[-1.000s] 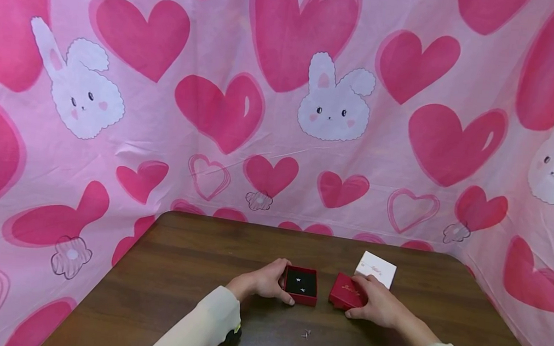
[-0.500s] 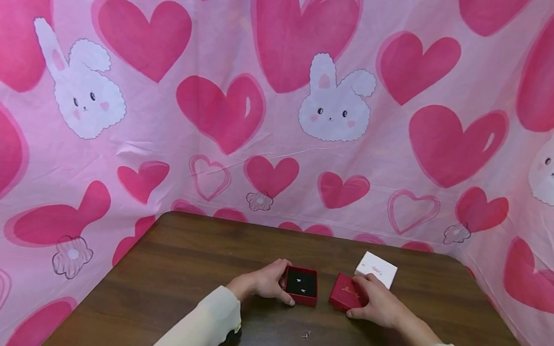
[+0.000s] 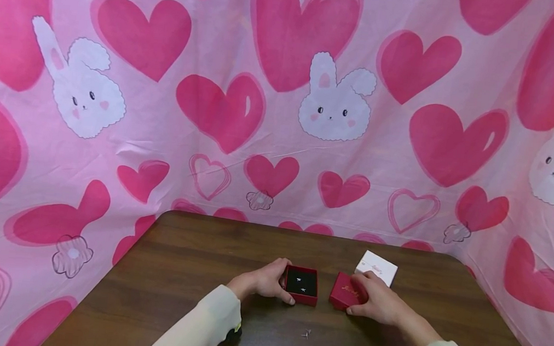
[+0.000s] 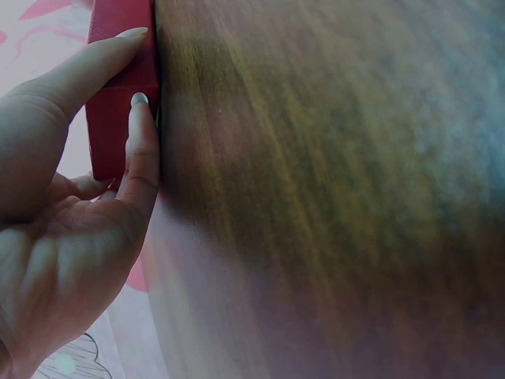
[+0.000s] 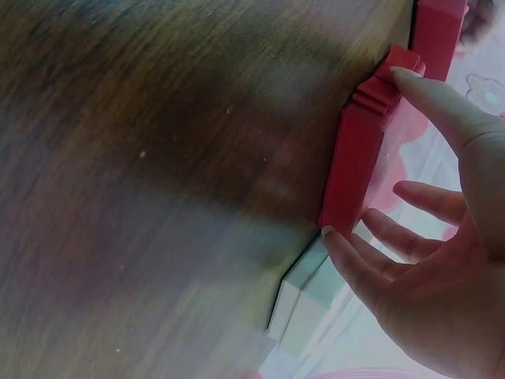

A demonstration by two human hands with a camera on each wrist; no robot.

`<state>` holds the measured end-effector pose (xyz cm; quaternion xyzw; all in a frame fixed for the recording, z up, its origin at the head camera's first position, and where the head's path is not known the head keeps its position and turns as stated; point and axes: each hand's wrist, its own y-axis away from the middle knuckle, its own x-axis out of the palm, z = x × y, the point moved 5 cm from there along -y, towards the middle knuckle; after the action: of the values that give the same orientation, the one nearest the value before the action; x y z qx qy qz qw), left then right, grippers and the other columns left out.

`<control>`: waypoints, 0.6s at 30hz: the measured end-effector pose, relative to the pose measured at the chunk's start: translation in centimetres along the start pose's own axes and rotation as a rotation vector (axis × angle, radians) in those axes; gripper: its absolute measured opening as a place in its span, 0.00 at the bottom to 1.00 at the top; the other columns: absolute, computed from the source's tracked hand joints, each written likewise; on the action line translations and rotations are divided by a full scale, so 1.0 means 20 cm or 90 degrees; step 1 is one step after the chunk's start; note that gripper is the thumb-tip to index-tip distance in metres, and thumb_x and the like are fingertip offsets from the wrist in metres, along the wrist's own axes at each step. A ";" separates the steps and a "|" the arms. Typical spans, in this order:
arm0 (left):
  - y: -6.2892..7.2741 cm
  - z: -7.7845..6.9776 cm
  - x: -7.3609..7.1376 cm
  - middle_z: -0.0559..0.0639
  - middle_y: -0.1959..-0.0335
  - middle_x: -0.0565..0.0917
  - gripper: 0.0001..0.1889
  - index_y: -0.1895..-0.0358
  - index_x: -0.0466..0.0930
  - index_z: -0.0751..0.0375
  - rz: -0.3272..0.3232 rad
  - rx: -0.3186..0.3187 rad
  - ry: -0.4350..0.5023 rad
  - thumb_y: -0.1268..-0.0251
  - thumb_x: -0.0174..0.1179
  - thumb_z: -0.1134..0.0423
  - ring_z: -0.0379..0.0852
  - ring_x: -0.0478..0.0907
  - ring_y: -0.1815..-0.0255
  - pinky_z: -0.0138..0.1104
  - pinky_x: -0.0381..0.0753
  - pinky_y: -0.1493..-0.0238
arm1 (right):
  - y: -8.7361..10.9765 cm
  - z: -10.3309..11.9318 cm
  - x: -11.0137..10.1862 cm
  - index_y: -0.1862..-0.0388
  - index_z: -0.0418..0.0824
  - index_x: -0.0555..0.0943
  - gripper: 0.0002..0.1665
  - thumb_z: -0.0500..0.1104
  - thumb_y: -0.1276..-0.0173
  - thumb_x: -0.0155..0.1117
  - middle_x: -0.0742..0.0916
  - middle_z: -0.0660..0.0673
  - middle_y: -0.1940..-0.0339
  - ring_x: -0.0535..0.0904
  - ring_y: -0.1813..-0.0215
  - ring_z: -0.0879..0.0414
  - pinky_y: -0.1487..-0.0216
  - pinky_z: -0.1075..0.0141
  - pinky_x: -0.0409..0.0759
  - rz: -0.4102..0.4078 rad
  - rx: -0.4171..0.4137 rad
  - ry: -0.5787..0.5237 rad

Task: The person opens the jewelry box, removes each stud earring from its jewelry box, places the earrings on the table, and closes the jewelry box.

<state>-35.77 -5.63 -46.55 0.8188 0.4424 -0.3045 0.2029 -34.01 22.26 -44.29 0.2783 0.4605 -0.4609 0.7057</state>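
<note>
An open red jewelry box (image 3: 307,299) lies on the table, its black pad (image 3: 301,281) carrying two small silver star-like earrings (image 3: 299,279). My left hand (image 3: 267,281) holds this box by its left side; in the left wrist view the thumb lies against one red face and the other fingers reach round a corner. To the right, my right hand (image 3: 379,303) grips the red lid (image 3: 344,291) with gold lettering, spanning it between thumb and fingers. The right wrist view shows a red bow (image 5: 380,87) at the lid's end by the thumb.
A white box (image 3: 377,266) with lettering stands just behind the lid and right hand. Small thin silvery pieces (image 3: 306,334) lie on the brown wooden table (image 3: 231,240) in front. A pink heart-and-rabbit cloth (image 3: 280,135) hangs behind the table and along both sides.
</note>
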 end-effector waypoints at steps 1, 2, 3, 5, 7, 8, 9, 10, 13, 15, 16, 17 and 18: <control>0.00 0.00 0.00 0.45 0.55 0.72 0.34 0.43 0.69 0.57 0.000 0.000 -0.001 0.50 0.81 0.60 0.42 0.71 0.55 0.36 0.74 0.49 | 0.00 0.00 0.00 0.37 0.37 0.78 0.49 0.56 0.55 0.86 0.80 0.40 0.45 0.75 0.49 0.49 0.50 0.51 0.79 0.000 -0.001 0.000; 0.00 0.00 0.00 0.45 0.56 0.72 0.34 0.43 0.69 0.57 0.000 0.001 -0.001 0.50 0.81 0.60 0.42 0.71 0.55 0.36 0.74 0.49 | 0.00 0.00 0.00 0.37 0.36 0.78 0.49 0.56 0.55 0.86 0.80 0.40 0.45 0.75 0.49 0.49 0.50 0.51 0.79 -0.001 -0.005 0.001; 0.00 0.00 0.00 0.45 0.56 0.72 0.34 0.43 0.69 0.58 0.000 0.001 -0.002 0.50 0.81 0.60 0.42 0.71 0.55 0.36 0.74 0.49 | 0.00 0.00 0.00 0.37 0.36 0.78 0.49 0.56 0.55 0.86 0.80 0.40 0.45 0.76 0.49 0.49 0.50 0.51 0.79 -0.002 -0.006 0.002; 0.00 0.00 0.00 0.46 0.56 0.72 0.34 0.43 0.69 0.58 0.000 0.002 -0.001 0.50 0.81 0.61 0.42 0.70 0.55 0.36 0.74 0.49 | 0.00 0.00 -0.01 0.37 0.36 0.78 0.48 0.56 0.54 0.86 0.81 0.40 0.46 0.76 0.49 0.48 0.50 0.51 0.79 -0.004 -0.016 0.004; 0.00 0.00 0.00 0.46 0.55 0.72 0.34 0.43 0.69 0.58 0.001 0.001 -0.001 0.50 0.81 0.61 0.43 0.70 0.55 0.36 0.74 0.49 | 0.01 0.01 -0.01 0.37 0.36 0.78 0.48 0.55 0.54 0.86 0.80 0.40 0.46 0.76 0.49 0.48 0.49 0.50 0.78 -0.005 -0.020 0.003; 0.00 0.00 0.00 0.46 0.55 0.72 0.34 0.43 0.69 0.58 0.000 0.001 0.001 0.50 0.81 0.61 0.43 0.70 0.55 0.36 0.74 0.49 | 0.01 0.01 -0.02 0.38 0.36 0.78 0.47 0.55 0.54 0.85 0.80 0.40 0.46 0.76 0.49 0.48 0.49 0.50 0.79 -0.007 -0.022 0.004; 0.00 -0.01 0.00 0.46 0.55 0.72 0.34 0.43 0.69 0.58 0.000 0.001 0.002 0.50 0.81 0.61 0.43 0.70 0.55 0.36 0.74 0.49 | 0.01 0.02 -0.02 0.38 0.36 0.78 0.47 0.55 0.54 0.86 0.80 0.40 0.46 0.76 0.49 0.48 0.49 0.50 0.79 -0.009 -0.023 0.004; 0.00 -0.01 0.00 0.46 0.55 0.72 0.34 0.43 0.69 0.58 0.000 0.001 0.002 0.50 0.81 0.61 0.43 0.70 0.55 0.36 0.74 0.49 | 0.01 0.02 -0.02 0.38 0.36 0.78 0.47 0.55 0.54 0.86 0.80 0.40 0.46 0.76 0.48 0.48 0.50 0.50 0.79 -0.010 -0.025 0.003; 0.00 0.00 0.00 0.46 0.55 0.72 0.34 0.43 0.69 0.58 0.001 0.000 0.001 0.50 0.81 0.61 0.43 0.71 0.54 0.36 0.74 0.48 | 0.01 0.04 -0.03 0.38 0.36 0.78 0.47 0.55 0.55 0.86 0.80 0.41 0.46 0.75 0.48 0.48 0.52 0.52 0.79 -0.016 -0.027 0.001; 0.00 0.00 0.00 0.46 0.54 0.72 0.34 0.42 0.69 0.57 0.002 0.000 0.001 0.50 0.81 0.61 0.43 0.71 0.54 0.36 0.74 0.48 | 0.01 0.05 -0.04 0.38 0.36 0.78 0.47 0.55 0.55 0.86 0.80 0.41 0.46 0.75 0.48 0.48 0.53 0.53 0.79 -0.021 -0.032 0.003; 0.00 0.00 0.00 0.45 0.54 0.72 0.34 0.42 0.69 0.57 0.003 0.000 0.001 0.49 0.81 0.61 0.43 0.70 0.54 0.36 0.74 0.47 | 0.01 0.06 -0.04 0.38 0.36 0.78 0.47 0.55 0.55 0.85 0.81 0.41 0.47 0.75 0.49 0.48 0.54 0.54 0.79 -0.023 -0.033 0.004; 0.00 0.00 0.00 0.45 0.55 0.72 0.34 0.43 0.69 0.57 0.003 0.000 0.002 0.50 0.81 0.61 0.43 0.70 0.54 0.37 0.74 0.47 | 0.01 0.07 -0.04 0.38 0.35 0.78 0.47 0.54 0.55 0.85 0.81 0.41 0.47 0.75 0.49 0.48 0.55 0.54 0.79 -0.027 -0.037 0.006; 0.00 -0.01 0.00 0.46 0.54 0.72 0.34 0.43 0.69 0.57 0.003 0.000 0.003 0.50 0.81 0.61 0.43 0.70 0.54 0.37 0.74 0.47 | 0.01 0.08 -0.05 0.38 0.35 0.79 0.47 0.54 0.55 0.85 0.81 0.42 0.48 0.75 0.49 0.48 0.55 0.54 0.79 -0.031 -0.041 0.010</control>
<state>-35.69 -5.62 -46.45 0.8205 0.4408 -0.3024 0.2024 -33.32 21.47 -42.80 0.2475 0.4876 -0.4608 0.6990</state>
